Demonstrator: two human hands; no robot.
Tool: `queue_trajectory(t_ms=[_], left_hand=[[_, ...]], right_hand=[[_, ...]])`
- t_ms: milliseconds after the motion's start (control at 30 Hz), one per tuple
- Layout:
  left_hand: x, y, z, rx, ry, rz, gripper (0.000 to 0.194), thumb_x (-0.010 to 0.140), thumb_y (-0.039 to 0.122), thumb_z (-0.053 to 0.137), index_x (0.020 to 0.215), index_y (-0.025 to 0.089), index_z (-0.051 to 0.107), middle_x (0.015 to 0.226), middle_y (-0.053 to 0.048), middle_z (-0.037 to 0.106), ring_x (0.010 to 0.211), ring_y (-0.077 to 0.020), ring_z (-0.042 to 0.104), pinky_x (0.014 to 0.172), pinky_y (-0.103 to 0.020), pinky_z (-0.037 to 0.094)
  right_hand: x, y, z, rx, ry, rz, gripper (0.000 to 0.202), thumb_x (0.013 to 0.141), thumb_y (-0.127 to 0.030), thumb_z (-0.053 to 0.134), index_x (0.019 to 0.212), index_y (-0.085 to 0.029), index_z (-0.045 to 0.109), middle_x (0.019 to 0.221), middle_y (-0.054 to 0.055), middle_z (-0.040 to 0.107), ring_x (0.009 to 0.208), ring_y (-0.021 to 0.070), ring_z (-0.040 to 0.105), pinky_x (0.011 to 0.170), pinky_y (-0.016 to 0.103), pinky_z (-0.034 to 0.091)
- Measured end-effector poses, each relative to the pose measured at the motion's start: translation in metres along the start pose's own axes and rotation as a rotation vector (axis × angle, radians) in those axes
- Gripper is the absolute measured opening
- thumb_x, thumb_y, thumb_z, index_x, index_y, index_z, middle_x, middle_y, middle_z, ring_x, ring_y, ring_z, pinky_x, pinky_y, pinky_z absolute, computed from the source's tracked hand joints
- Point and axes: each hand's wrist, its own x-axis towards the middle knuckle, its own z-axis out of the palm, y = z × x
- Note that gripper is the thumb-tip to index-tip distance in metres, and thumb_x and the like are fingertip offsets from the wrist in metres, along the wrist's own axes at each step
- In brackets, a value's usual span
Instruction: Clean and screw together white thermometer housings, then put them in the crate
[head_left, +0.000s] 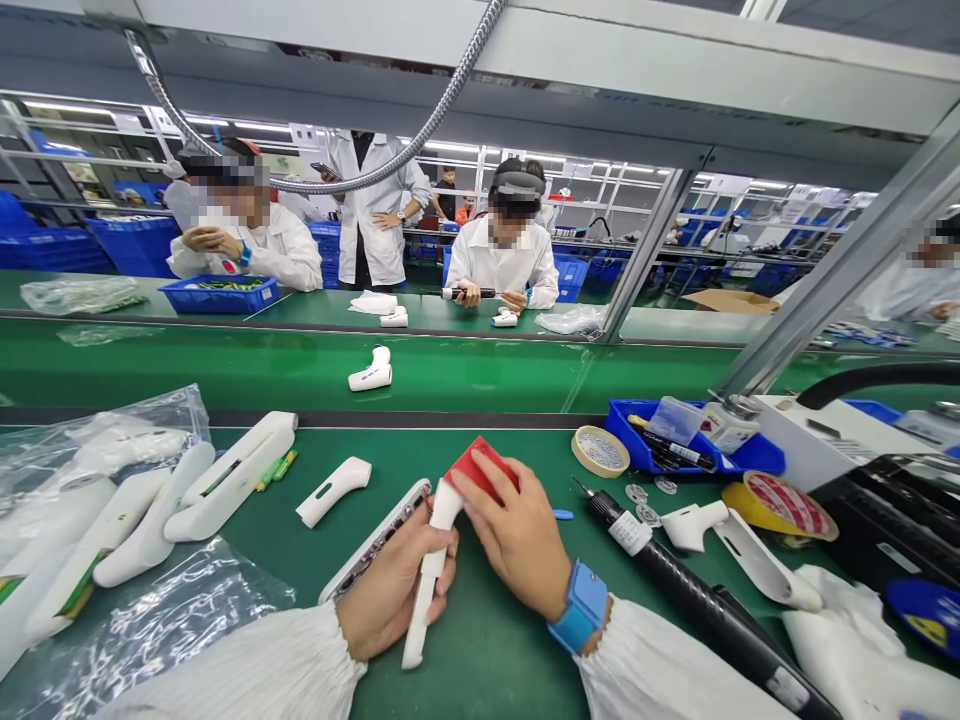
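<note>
My left hand [394, 585] is closed around a slim, angled white plastic part [421, 610], its narrow end pointing down. Beside it, the same hand grips a long white shell [367, 545] with a row of dark and metallic parts inside. My right hand [517, 540], a blue band at its wrist, has its fingers closed on a flat red block [480, 468]. That block meets the upper end of the angled part, where fingers hide some of the contact. Left of my hands lies a curved white handle shell [334, 490] with a slot.
White housings [232, 475] and clear bags [172, 620] lie left. On the right are a black electric screwdriver [675, 560], a tape roll [600, 451], a blue tool tray [750, 462] and white shells [765, 565]. Co-workers [504, 240] sit beyond the green belt [480, 372].
</note>
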Motion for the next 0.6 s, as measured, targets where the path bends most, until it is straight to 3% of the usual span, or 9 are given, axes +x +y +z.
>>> queue_trajectory(t_ms=[167, 300, 433, 600], left_hand=[[0.0004, 0.0003, -0.0006, 0.013, 0.014, -0.001, 0.011, 0.077, 0.023, 0.048, 0.087, 0.02, 0.044, 0.068, 0.005, 0.047, 0.041, -0.0036, 0.038, 0.029, -0.012, 0.03], [0.0002, -0.0011, -0.0022, -0.001, -0.006, -0.004, 0.014, 0.077, 0.022, 0.048, 0.09, 0.021, 0.044, 0.069, 0.005, 0.047, 0.041, -0.0037, 0.038, 0.028, -0.012, 0.03], [-0.0001, 0.0006, -0.0025, -0.003, -0.011, 0.003, 0.014, 0.077, 0.022, 0.048, 0.091, 0.021, 0.044, 0.068, 0.005, 0.046, 0.04, -0.0036, 0.038, 0.028, -0.012, 0.03], [0.0023, 0.0015, -0.0038, -0.023, -0.008, 0.0, 0.012, 0.077, 0.022, 0.048, 0.088, 0.021, 0.044, 0.067, 0.005, 0.046, 0.04, -0.0036, 0.037, 0.027, -0.012, 0.029]], right_hand=[[-0.0003, 0.0016, -0.0008, 0.033, -0.017, -0.032, 0.035, 0.084, -0.02, 0.044, 0.117, -0.027, 0.055, 0.124, 0.006, 0.05, 0.104, 0.027, 0.042, 0.079, 0.043, 0.045], [0.0002, 0.0028, -0.0013, 0.011, -0.001, 0.026, 0.034, 0.085, -0.018, 0.043, 0.116, -0.025, 0.056, 0.124, 0.007, 0.051, 0.103, 0.027, 0.042, 0.08, 0.044, 0.044], [-0.0007, 0.0033, -0.0023, 0.044, -0.011, -0.057, 0.034, 0.084, -0.019, 0.044, 0.117, -0.026, 0.055, 0.124, 0.006, 0.05, 0.104, 0.0271, 0.041, 0.08, 0.044, 0.045], [-0.0018, 0.0013, -0.0023, 0.032, -0.007, -0.042, 0.034, 0.085, -0.019, 0.044, 0.116, -0.025, 0.056, 0.125, 0.007, 0.049, 0.105, 0.0274, 0.041, 0.08, 0.045, 0.045]])
